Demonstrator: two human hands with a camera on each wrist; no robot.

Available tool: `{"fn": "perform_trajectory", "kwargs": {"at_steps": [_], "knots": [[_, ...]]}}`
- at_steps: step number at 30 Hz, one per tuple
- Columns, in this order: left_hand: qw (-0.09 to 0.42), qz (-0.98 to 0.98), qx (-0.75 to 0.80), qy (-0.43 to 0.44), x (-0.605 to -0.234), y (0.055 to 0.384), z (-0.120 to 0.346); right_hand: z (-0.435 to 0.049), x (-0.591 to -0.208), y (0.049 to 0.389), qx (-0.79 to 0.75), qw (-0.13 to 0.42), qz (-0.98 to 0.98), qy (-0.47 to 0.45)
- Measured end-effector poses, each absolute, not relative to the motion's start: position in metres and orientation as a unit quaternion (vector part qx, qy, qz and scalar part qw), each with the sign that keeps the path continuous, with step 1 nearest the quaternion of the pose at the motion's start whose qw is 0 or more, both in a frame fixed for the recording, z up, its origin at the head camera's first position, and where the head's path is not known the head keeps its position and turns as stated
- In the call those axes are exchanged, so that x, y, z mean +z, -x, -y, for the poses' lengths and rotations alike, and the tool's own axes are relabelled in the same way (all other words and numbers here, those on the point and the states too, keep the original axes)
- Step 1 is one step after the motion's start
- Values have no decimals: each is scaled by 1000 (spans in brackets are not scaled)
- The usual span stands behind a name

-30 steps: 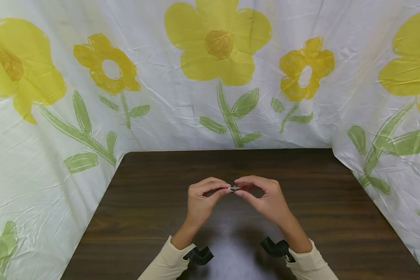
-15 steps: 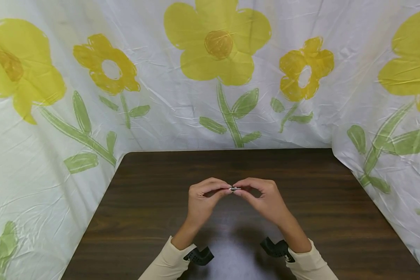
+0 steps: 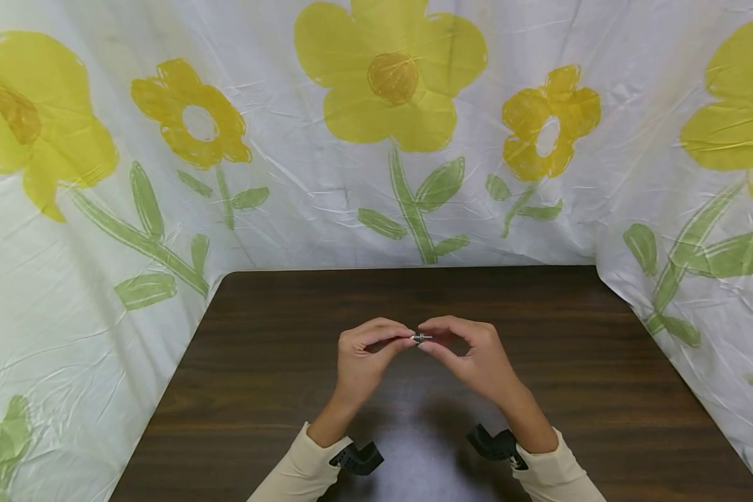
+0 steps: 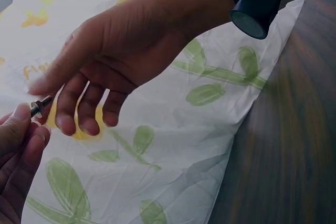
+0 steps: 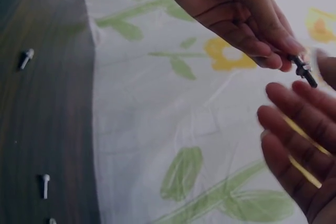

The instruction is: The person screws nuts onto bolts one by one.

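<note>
A small metal bolt (image 3: 423,337) with a nut-like ring (image 5: 306,68) on its shank is held level above the table. My left hand (image 3: 362,359) pinches one end of it between thumb and fingertips, which hide that end. My right hand (image 3: 480,355) stands around the free end, thumb and index finger parted on either side of it. In the right wrist view, the right thumb (image 5: 326,69) is blurred and apart from the bolt, while the other fingers are spread. The left wrist view shows the bolt's tip between the two hands.
Below lies a dark wooden table (image 3: 257,335). Loose bolts (image 5: 26,59) rest on it in the right wrist view, one of them cut off by the lower edge. A white curtain (image 3: 314,209) with yellow flowers surrounds the table. Both wrists wear black cameras (image 3: 358,459).
My right thumb and index finger closed in around the bolt's free end half a second ago and are now parted again. The left hand keeps its pinch in the same place.
</note>
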State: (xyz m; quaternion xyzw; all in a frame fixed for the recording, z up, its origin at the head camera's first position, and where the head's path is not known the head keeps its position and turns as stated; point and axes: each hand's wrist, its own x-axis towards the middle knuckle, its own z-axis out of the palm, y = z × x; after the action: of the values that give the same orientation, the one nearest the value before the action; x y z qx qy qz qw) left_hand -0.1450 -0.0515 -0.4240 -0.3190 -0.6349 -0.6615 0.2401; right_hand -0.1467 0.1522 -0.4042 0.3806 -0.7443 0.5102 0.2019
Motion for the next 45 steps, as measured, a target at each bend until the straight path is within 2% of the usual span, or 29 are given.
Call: {"fn": "perform_trajectory", "kwargs": {"at_steps": [4,9,32,39,45], "knots": [[238,636,-662,318,-424,145,52,-152,-403,148,514,229,719,-408],[233,629,-666,327,-425,145,51,-152,-404,149,512,237,708,-425],[240,625,-662,336,-424,145,50,-151,-406,146,508,172,752,-383],[241,628,-664,326,-424,146,51,-152,-403,147,518,220,721,-404],[234,626,-669,325,-425,146,51,-152,-403,149,529,219,703,-422]]}}
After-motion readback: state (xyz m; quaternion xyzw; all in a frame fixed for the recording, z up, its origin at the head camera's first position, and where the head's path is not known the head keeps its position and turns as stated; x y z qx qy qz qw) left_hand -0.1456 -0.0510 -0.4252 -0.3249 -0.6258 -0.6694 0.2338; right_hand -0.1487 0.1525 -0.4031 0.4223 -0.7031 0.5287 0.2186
